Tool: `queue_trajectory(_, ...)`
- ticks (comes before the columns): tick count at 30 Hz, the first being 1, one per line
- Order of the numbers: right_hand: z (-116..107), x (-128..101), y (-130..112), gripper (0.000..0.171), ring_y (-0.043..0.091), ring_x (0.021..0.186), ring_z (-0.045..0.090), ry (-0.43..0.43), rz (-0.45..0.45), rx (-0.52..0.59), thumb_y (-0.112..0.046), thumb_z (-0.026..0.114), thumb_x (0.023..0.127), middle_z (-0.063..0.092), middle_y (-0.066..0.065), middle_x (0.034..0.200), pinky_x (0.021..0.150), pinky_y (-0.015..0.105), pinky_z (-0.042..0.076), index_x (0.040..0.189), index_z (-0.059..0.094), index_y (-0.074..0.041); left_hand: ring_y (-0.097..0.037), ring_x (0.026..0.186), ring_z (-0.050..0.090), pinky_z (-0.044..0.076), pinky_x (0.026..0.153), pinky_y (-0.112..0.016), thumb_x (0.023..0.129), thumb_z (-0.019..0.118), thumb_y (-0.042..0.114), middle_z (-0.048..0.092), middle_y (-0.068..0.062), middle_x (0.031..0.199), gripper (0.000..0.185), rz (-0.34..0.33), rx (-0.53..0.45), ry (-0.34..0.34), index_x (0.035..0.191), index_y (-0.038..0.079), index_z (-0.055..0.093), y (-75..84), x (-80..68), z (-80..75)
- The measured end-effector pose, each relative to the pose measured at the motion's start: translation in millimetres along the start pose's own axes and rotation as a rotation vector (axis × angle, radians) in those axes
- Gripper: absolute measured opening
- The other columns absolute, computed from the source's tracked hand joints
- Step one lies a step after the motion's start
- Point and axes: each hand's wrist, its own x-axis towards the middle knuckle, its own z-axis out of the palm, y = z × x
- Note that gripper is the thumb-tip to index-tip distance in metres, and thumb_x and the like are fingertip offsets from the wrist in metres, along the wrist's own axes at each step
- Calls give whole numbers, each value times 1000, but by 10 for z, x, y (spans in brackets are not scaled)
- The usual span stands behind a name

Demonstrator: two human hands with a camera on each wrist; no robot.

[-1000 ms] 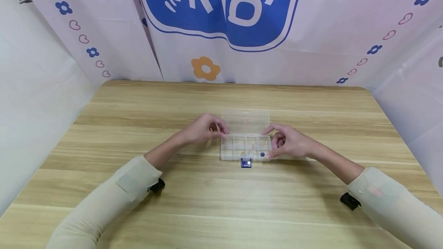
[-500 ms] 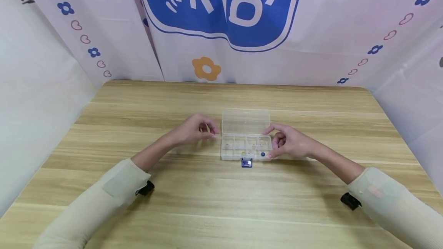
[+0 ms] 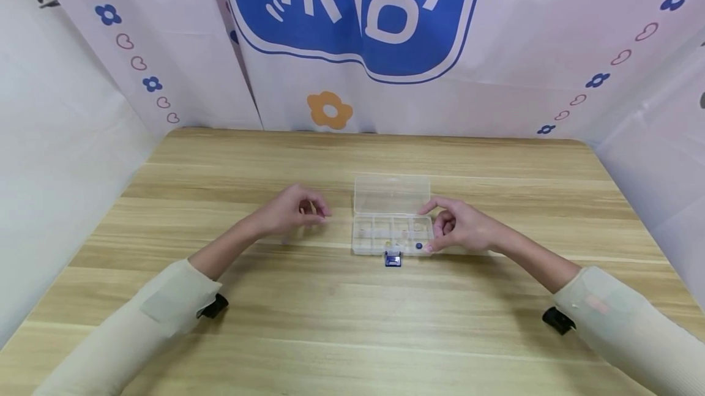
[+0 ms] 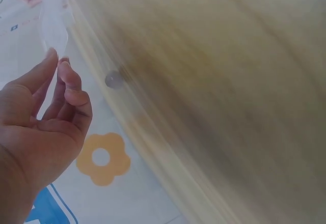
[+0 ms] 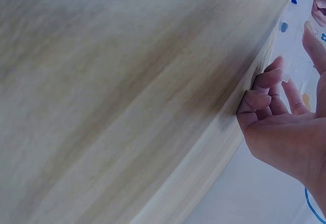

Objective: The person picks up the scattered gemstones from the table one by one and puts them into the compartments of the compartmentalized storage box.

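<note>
A clear plastic compartment box point(image 3: 363, 253) with a blue latch point(image 3: 393, 259) sits mid-table, its clear lid point(image 3: 392, 194) folded back. A small dark-blue round piece point(image 3: 419, 246) is in the front right compartment; a tiny yellowish piece point(image 3: 388, 243) shows near the latch. My right hand point(image 3: 465, 224) holds the box's right end, index finger at the back corner and thumb at the front. My left hand point(image 3: 292, 207) hovers left of the box, fingers loosely curled, with nothing visible between them. Near its wrist lies a small greyish round piece point(image 4: 113, 79), faint in the head view.
The wood-grain table point(image 3: 330, 322) ends at a back edge against a printed cloth point(image 3: 468, 105). White cloth hangs on both sides. Dark wrist cameras point(image 3: 213, 306) sit under both sleeves.
My left hand has moved left, away from the box's back left corner. My right hand and the box have stayed in place.
</note>
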Motion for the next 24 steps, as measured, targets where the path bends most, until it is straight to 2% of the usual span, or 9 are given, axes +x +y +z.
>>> queue_trajectory(6,-4,-2,-5,63,13,71,52,-4,1,-2,-2,86,83,61,6,78,66,22,45,135,50,8,-17,69,59,50,63,-23,92,74,-4,74,-11,90,5,-9,18,-8,97,-6,74,-42,-62,-41)
queue_trajectory(16,-2,0,1,63,13,70,52,-2,3,5,-2,86,83,62,6,78,66,22,45,134,51,9,-17,73,58,47,64,-22,91,77,-1,72,-7,89,8,-48,52,12,98,-4,74,-111,-205,-118)
queue_trajectory(24,-4,0,-5,64,12,70,52,0,3,5,-2,86,82,62,6,78,66,21,45,134,50,9,-14,71,57,47,63,-22,89,78,-1,74,-7,89,7,-61,59,18,95,-3,75,-166,-279,-161)
